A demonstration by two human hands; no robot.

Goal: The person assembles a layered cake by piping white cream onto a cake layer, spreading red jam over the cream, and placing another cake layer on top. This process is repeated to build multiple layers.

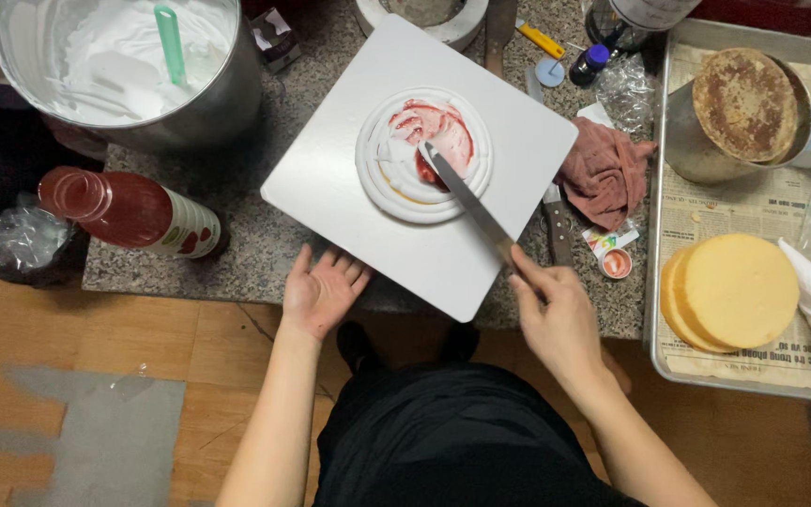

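Head view: right hand (560,314) clamped on palette knife (466,195), tip in red jam on cream-topped cake (424,155), mid white board (420,160); left hand (323,289) open, steadying board's near edge. Best kept flat, light strokes

red syrup bottle (129,211) w/ white label (lying left) | small sachet (610,238) nr cloth

Cake-making kitchen: cream bowl (124,66), sponge layers (734,291), granite counter (237,202).

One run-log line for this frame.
left hand: open, palm up at white board edge | right hand: gripping palette knife | blade tip on red-smeared cream round
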